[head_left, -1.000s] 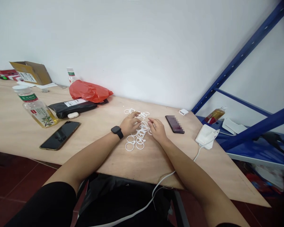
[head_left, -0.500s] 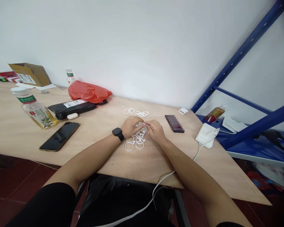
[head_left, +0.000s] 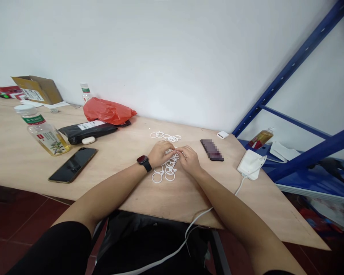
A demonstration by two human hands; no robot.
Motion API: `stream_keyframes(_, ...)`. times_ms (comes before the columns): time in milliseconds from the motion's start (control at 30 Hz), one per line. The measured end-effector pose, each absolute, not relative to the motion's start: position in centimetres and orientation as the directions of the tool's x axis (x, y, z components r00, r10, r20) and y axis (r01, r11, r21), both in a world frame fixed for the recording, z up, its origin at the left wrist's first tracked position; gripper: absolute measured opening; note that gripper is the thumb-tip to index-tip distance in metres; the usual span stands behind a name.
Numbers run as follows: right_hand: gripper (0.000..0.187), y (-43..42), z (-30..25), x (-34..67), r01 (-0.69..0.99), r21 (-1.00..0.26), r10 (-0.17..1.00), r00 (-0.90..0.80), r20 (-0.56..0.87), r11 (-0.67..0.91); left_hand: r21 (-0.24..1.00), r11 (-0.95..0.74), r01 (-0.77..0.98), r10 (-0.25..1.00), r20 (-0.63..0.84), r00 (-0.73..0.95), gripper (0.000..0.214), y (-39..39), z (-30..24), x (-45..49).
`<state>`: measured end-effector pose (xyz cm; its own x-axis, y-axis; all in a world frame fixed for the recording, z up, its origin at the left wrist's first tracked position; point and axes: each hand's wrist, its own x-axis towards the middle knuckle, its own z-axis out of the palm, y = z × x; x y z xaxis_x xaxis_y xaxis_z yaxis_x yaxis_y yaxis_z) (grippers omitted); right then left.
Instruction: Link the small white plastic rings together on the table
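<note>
Several white plastic rings (head_left: 157,177), linked in a chain by small joints, lie on the wooden table between and below my hands. My left hand (head_left: 161,152), with a black watch on the wrist, has its thumb and fingers closed in a pinch over the upper part of the chain. Opposite it, my right hand (head_left: 188,157) pinches too, its fingertips meeting those of the left. Both seem to grip one white ring at its joint, mostly hidden by the fingers. Just beyond my hands lies a second group of white rings (head_left: 172,138).
Left on the table (head_left: 117,194) are a phone (head_left: 73,165), a bottle (head_left: 47,135), a white case (head_left: 88,140), a black package (head_left: 87,131) and a red bag (head_left: 109,111). Rightward lie another phone (head_left: 212,149), a white charger (head_left: 250,164) with its cable, and a blue shelf frame (head_left: 292,124).
The fingertips of my hands have shifted very slightly against each other, still pinched together. The watch face now shows a reddish tint. The rings on the table stay put.
</note>
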<state>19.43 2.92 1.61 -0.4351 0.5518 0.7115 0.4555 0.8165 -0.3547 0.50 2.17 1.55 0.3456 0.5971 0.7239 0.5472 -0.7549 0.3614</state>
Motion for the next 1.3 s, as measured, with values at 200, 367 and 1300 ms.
stream_keyframes(200,0.020,3.7,1.0,19.7,0.532,-0.408,0.629,-0.343,0.698,0.742,0.290,-0.659,0.694,0.682,0.619,0.389,0.016,2.6,1.3,-0.3)
stream_keyframes(367,0.024,4.9,0.9,20.6,0.565,-0.441,0.684,-0.337,0.647,0.697,0.275,-0.621,0.734,0.741,0.513,0.434,0.019,3.1,0.8,-0.7)
stream_keyframes(1300,0.014,12.9,0.8,19.8,0.861,-0.186,0.878,-0.447,0.170,0.474,0.359,-0.595,0.719,0.795,0.394,0.461,0.040,2.2,1.3,0.4)
